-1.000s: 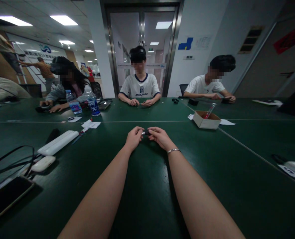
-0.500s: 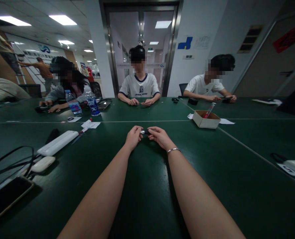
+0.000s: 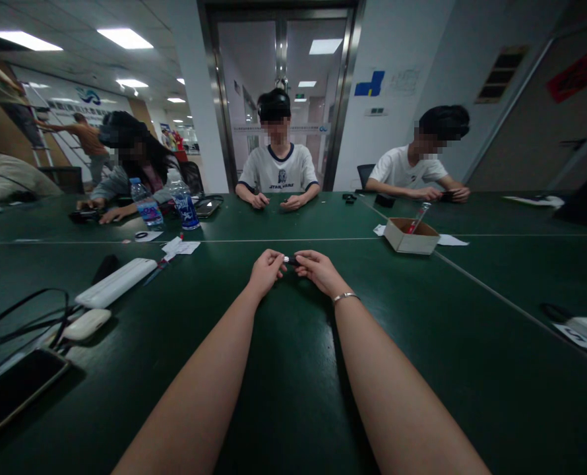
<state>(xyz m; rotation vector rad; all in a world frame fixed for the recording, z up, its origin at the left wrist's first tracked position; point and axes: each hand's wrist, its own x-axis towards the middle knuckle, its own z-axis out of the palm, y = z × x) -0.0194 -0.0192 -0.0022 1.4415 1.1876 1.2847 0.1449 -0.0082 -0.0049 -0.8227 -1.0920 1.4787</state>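
Note:
A small black object with a silver, metallic-looking end point(image 3: 290, 260) is held just above the green table, between my two hands. My left hand point(image 3: 267, 272) pinches the silver end between thumb and fingers. From the other side, my right hand point(image 3: 318, 269) grips the black part with its fingertips, and a silver bracelet circles that wrist. Fingers cover much of the object, so I cannot tell its exact kind.
An open cardboard box point(image 3: 412, 237) with a red-and-clear stick stands ahead right. To the left lie a white power bank point(image 3: 118, 282), a white case point(image 3: 86, 325), cables and a phone point(image 3: 16, 389). Two bottles point(image 3: 185, 208) stand farther off; several people sit across the green table point(image 3: 293, 396).
My hands stay almost in place; the silver end shows slightly farther right, at my left fingertips. Across the table, the middle person's hands have moved a little apart.

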